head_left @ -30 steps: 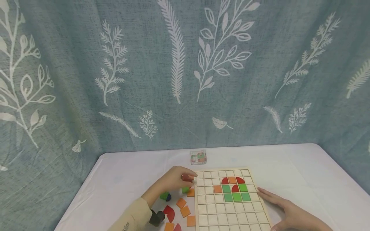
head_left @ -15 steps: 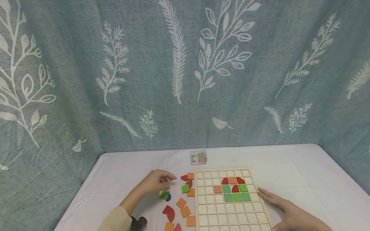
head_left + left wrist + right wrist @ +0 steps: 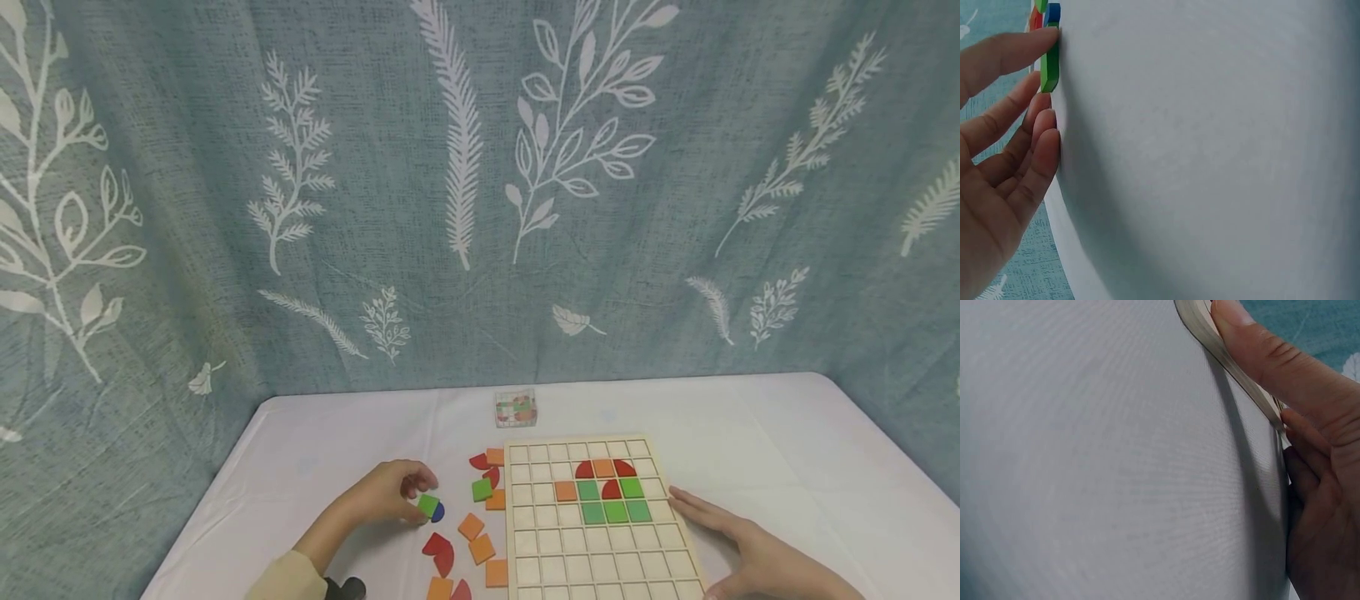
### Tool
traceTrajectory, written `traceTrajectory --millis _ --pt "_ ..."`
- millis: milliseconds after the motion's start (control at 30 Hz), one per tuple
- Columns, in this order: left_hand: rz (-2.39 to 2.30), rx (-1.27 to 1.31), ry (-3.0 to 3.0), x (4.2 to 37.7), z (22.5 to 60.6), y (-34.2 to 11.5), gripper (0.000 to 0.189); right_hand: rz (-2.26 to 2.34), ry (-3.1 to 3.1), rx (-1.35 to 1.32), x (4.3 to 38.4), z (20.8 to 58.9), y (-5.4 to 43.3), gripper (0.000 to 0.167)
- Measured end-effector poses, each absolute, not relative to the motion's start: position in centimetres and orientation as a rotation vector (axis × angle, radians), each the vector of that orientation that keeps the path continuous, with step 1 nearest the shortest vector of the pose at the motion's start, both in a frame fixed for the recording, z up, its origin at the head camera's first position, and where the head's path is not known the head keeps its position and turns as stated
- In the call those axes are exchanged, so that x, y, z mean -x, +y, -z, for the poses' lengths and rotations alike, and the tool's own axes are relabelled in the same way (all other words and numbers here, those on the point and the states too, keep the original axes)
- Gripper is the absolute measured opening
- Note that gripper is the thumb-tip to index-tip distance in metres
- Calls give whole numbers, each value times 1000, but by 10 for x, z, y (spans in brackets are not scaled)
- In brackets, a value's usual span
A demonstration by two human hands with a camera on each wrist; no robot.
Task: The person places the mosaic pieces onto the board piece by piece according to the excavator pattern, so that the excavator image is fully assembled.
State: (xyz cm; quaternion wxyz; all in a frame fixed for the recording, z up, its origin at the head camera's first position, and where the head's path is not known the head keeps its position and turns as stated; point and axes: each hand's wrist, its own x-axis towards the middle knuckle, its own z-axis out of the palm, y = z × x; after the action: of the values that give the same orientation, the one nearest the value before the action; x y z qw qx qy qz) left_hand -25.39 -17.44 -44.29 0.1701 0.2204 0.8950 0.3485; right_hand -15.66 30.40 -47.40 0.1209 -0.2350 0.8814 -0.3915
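Your left hand [image 3: 386, 492]: thumb touching a green square tile [image 3: 428, 505], fingers curved about it; whether the pinch is closed, cannot tell. Tile: left of the wooden grid board [image 3: 552, 571], against a blue round-edged piece [image 3: 439, 512]. Your right hand [image 3: 738, 546]: released, fingers extended, resting along the board's right edge. Between left hand and board: loose orange square tiles [image 3: 471, 526], red round-edged pieces [image 3: 444, 560]. Beyond board: one small patterned box [image 3: 515, 409].

Blue-grey curtain [image 3: 487, 292] with white leaf prints [image 3: 461, 133] behind a white-covered table [image 3: 772, 458].
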Motion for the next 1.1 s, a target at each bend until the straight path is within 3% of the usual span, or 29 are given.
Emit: traceTrajectory --millis 233,533,1100 --pt "-919 -608 2640 253 445 -172 23 1162 2568 649 157 476 304 96" --pt "-947 -599 2792 254 444 -162 22 1161 2643 835 157 478 306 98" --pt "-876 -765 2733 251 434 -88 21 1157 2654 784 158 481 305 95"
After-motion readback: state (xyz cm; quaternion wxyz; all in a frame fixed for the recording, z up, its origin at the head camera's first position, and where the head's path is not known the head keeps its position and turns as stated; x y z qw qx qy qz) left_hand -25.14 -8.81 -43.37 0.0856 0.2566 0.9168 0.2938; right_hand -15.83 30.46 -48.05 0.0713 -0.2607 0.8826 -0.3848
